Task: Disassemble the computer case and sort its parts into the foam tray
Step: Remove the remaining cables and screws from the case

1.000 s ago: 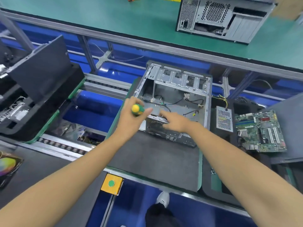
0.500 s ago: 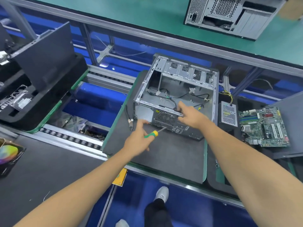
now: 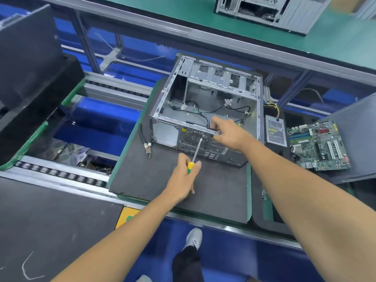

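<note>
The case [image 3: 207, 110] lies open side up on the far half of a dark mat [image 3: 162, 180], its rear panel facing the person and its far edge reaching the mat's far edge. Loose black cables [image 3: 203, 110] trail across its floor.

The left hand [image 3: 183, 178] is curled round the yellow-and-green handle of a screwdriver [image 3: 195, 153], thumb up by the yellow end. The shaft runs up and away from the hand, and its tip meets the rear panel at the upper right rim of the round fan grille [image 3: 194, 138]. The hand itself hovers over the mat, clear of the case.

The right hand [image 3: 230, 133] grips the near top rail of the case just right of the screwdriver tip: its fingers [image 3: 215, 124] curl over the rail, with the thumb low against the rear panel. The tip sits just beside those fingers, not touching them.

Pliers [image 3: 146, 145] lie on the mat near its left edge, just beside the case's near left corner. Right of the case, off the mat, a power supply [image 3: 275, 133] with yellow wires rests on a foam tray [image 3: 258, 212], and a motherboard [image 3: 319, 145] lies further right. A second case [image 3: 270, 11] stands on the green bench [image 3: 325, 37] beyond.
</note>
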`<move>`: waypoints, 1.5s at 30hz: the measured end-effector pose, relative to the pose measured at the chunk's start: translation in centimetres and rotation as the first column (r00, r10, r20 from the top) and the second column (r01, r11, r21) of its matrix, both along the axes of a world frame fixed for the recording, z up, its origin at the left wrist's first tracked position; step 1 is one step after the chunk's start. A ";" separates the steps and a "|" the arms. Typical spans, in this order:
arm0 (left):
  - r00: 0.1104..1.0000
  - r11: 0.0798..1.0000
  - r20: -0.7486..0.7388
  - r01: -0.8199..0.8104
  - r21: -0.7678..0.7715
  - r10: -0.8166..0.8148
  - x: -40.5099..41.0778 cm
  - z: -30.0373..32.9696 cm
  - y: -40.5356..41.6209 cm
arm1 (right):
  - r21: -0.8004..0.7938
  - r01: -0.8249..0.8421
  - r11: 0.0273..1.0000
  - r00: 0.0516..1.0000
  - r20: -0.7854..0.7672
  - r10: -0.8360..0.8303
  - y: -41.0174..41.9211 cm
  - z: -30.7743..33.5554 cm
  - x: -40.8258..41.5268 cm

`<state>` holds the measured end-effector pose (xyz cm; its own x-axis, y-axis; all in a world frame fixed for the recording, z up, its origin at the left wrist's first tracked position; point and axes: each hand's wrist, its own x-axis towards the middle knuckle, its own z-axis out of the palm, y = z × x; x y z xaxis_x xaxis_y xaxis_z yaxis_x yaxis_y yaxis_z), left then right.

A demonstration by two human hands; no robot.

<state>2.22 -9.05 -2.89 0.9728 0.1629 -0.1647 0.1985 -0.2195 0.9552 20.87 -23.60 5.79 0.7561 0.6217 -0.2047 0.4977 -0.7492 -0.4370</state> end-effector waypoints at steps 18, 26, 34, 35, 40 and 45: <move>0.986 0.986 0.166 0.018 -0.163 0.009 2.5 -0.6 -2.5 | 0.052 -0.032 0.998 0.999 0.043 0.030 0.2 0.1 -0.1; 0.997 0.938 0.073 0.039 -0.345 -0.014 2.9 -0.4 -2.3 | 0.056 -0.025 0.998 0.999 0.031 0.023 0.2 0.3 -0.1; 0.988 0.774 -0.082 0.051 -0.632 -0.132 2.0 2.1 -2.3 | 0.038 -0.030 0.999 0.999 0.039 0.029 0.1 -0.1 0.0; 0.982 0.746 -0.119 0.031 -0.666 -0.147 1.9 2.5 -2.3 | 0.038 -0.030 0.999 0.999 0.043 0.029 0.1 -0.1 0.0; 0.954 0.799 -0.298 -0.176 -0.575 -0.005 1.7 3.7 -3.0 | 0.018 -0.026 0.999 0.998 0.050 0.025 0.0 -0.2 0.0; 0.941 0.808 -0.303 -0.292 -0.512 0.149 1.4 3.6 -3.5 | 0.002 -0.021 1.000 0.998 0.062 0.021 0.1 -0.1 -0.1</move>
